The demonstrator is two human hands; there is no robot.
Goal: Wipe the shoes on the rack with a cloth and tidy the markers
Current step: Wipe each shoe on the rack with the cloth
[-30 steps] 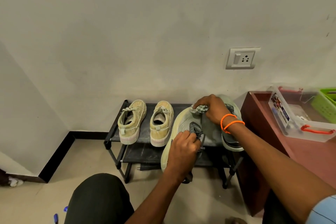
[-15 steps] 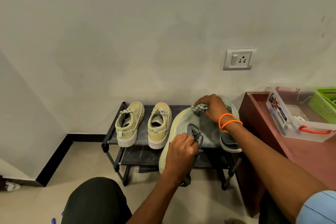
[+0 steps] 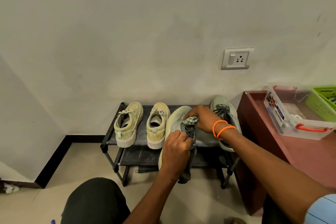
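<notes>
A black two-tier shoe rack (image 3: 109, 143) stands against the wall. Two beige canvas sneakers (image 3: 128, 125) (image 3: 157, 125) sit on its top shelf at the left. My left hand (image 3: 175, 152) grips a pale green running shoe (image 3: 175, 120) by its tongue and dark laces, holding it in front of the rack. My right hand (image 3: 203, 119), with orange bands on the wrist, grips a bunched grey-green cloth (image 3: 190, 120) and presses it on the shoe's upper near the laces. The matching green shoe (image 3: 224, 109) lies on the shelf behind my right wrist.
A dark red table (image 3: 263, 132) stands right of the rack, carrying a clear plastic box (image 3: 291, 114) with orange handles and a green basket (image 3: 323, 102). A wall socket (image 3: 237, 58) is above. My knee (image 3: 94, 202) is in the foreground; a blue marker tip (image 3: 52, 221) shows at the bottom edge.
My right hand has slid the cloth from the shoe's toe back toward the laces, uncovering the second green shoe. My left hand keeps its hold.
</notes>
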